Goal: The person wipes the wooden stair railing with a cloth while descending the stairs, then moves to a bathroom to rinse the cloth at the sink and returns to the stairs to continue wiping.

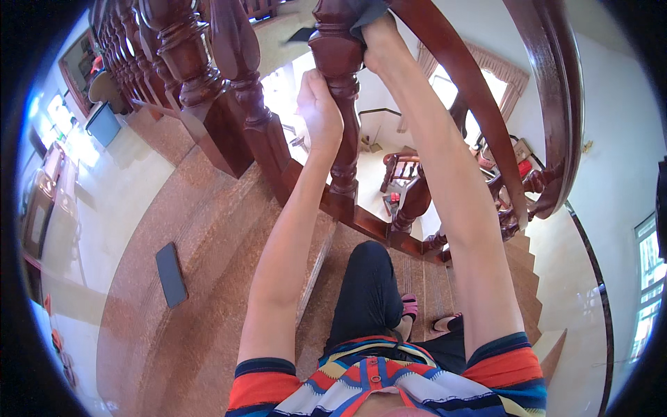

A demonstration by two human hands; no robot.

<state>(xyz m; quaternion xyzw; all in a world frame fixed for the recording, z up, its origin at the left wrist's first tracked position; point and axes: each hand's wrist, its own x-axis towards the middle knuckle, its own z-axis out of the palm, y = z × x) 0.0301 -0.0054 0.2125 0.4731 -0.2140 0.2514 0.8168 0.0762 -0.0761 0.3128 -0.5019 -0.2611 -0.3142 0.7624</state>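
My left hand [320, 117] is against the left side of a turned, dark red-brown wooden baluster [341, 57], its fingers curled and partly hidden. Higher up, on the right side of the same baluster, my right hand [379, 39] presses a dark grey cloth [367, 15]. Most of the right fingers are hidden by the cloth and the wood. A dark corner of cloth [302, 35] sticks out beyond the baluster's left side.
A curved wooden handrail [469, 68] sweeps down to the right. A smartphone [171, 274] lies on a brown stone step to the left. Through the balusters a lower floor [372, 172] shows, with furniture. A blue bin [103, 125] stands far left.
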